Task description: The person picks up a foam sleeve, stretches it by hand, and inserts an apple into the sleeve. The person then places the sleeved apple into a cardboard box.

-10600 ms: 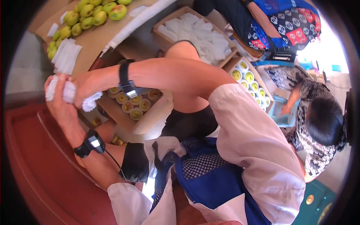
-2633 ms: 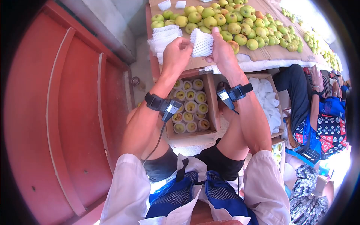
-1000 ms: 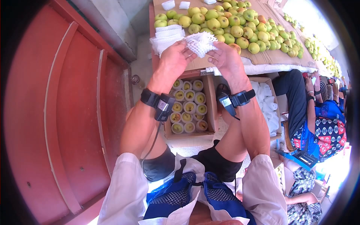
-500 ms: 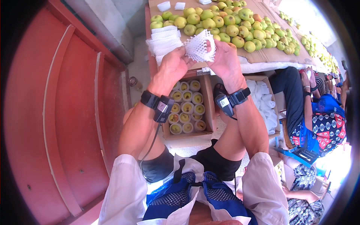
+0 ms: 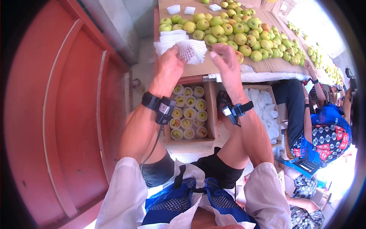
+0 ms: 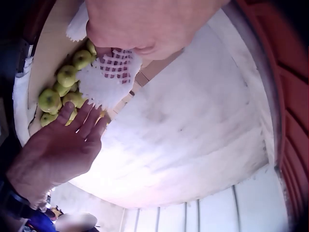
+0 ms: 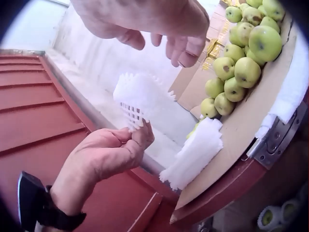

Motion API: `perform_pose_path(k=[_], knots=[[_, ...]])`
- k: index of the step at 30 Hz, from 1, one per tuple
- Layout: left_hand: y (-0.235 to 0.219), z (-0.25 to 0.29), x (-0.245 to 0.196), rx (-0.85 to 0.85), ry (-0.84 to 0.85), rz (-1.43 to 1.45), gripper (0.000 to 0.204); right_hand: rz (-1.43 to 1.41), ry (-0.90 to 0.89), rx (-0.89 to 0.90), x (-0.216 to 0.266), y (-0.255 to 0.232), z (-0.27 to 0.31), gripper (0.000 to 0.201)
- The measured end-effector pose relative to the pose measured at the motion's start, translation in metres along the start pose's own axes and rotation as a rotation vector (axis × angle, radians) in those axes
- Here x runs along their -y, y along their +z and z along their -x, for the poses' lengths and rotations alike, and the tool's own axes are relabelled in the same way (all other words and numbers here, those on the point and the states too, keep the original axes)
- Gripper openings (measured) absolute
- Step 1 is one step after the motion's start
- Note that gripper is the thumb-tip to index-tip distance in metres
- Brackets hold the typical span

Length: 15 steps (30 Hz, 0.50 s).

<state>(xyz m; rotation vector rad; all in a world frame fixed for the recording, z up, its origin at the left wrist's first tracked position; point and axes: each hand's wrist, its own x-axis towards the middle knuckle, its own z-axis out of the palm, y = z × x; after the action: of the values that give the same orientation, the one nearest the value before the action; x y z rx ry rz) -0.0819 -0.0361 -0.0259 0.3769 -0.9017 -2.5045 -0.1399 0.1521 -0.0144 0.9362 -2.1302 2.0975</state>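
A white foam fruit net (image 5: 192,51) is held up over the front edge of the apple table. My left hand (image 5: 167,70) grips its lower end, and fingers show through the mesh in the left wrist view. To the right of the net, my right hand (image 5: 228,66) is apart from it, fingers loosely spread and holding nothing. In the right wrist view the net (image 7: 140,94) stands spread open above the left hand (image 7: 111,152), below the right hand (image 7: 154,24). A stack of flat foam nets (image 5: 169,38) lies just behind the left hand.
Many green-yellow apples (image 5: 240,38) cover the cardboard-topped table (image 5: 263,65). Below, between the knees, a carton (image 5: 210,110) holds netted apples. Another box (image 5: 280,126) of white foam nets stands right of it. A red door (image 5: 57,114) is at left; other people sit at right.
The right hand, whose fingers were in the net half a second ago, has come away to the right. The net stays in the left hand and has shifted slightly left.
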Motion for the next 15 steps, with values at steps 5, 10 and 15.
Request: perform_pose_path(k=[5, 10, 15], knots=[[0.013, 0.013, 0.001, -0.047, -0.017, -0.038, 0.03, 0.256, 0.004, -0.015, 0.006, 0.015, 0.011, 0.043], [0.011, 0.016, 0.002, -0.044, -0.047, -0.131, 0.028, 0.267, -0.079, -0.074, -0.005, 0.013, 0.006, 0.025], [0.005, 0.017, 0.007, -0.005, -0.103, -0.271, 0.026, -0.05, 0.018, -0.137, -0.004, 0.008, 0.002, 0.014]])
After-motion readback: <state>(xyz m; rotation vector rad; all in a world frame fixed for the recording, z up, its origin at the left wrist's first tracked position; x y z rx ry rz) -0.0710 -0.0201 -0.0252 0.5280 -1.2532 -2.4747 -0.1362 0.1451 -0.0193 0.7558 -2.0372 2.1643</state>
